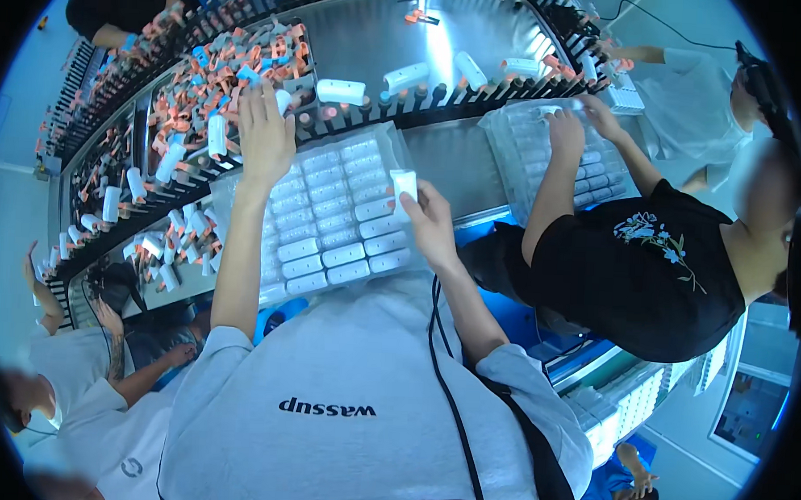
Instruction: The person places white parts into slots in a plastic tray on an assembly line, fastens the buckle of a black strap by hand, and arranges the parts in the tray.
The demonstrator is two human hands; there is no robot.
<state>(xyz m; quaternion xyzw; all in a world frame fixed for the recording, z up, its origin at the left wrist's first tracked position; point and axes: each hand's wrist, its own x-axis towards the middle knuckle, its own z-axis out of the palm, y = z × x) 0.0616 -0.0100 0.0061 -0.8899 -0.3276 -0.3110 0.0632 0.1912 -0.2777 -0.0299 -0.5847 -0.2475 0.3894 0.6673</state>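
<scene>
The right hand [430, 223] pinches a white tube [404, 184] in its grip just above the tray [330, 220] of tubes on the table [449, 154], while the left hand [264, 132], fingers spread, reaches to the conveyor [374, 34] beyond the tray.

We look down from a single wide fisheye camera worn on the head, facing forward and steeply down over our own grey shirt [349, 400] to a clear tray of white tubes [330, 220] close below, at arm's reach. Beyond it the curved conveyor [383, 35] bends along the upper rim, farther off. Straight edges bow toward the dark round border. Co-workers sit at the left, the right and the top left; there is no second view to share ground with
</scene>
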